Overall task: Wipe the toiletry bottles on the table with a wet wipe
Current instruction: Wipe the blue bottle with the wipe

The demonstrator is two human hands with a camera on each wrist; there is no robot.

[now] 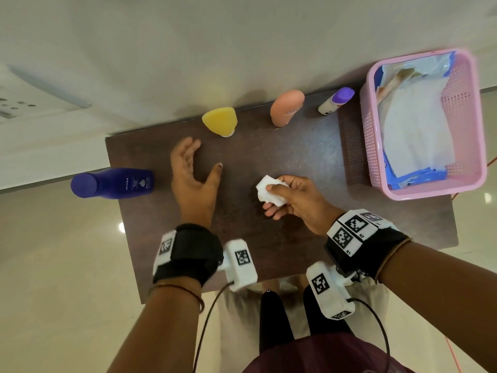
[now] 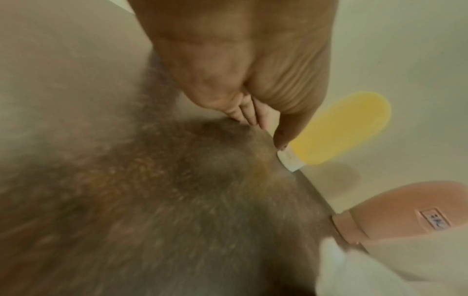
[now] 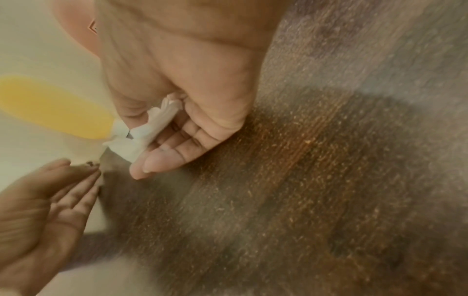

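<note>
Several bottles stand on the dark wooden table (image 1: 295, 157): a blue Nivea bottle (image 1: 113, 183) at the left edge, a yellow bottle (image 1: 220, 121) (image 2: 339, 130) (image 3: 53, 108) at the back, a peach bottle (image 1: 286, 107) (image 2: 405, 210), and a small white bottle with a purple cap (image 1: 336, 100). My left hand (image 1: 193, 168) (image 2: 253, 112) (image 3: 50, 200) hovers open and empty between the blue and yellow bottles. My right hand (image 1: 285, 195) (image 3: 162, 140) holds a crumpled white wet wipe (image 1: 269, 191) (image 3: 149, 128) above the table's middle.
A pink plastic basket (image 1: 473, 125) holding wipe packets and white sheets stands at the table's right end. The pale wall runs right behind the bottles. Pale floor lies below the table's left and near edges.
</note>
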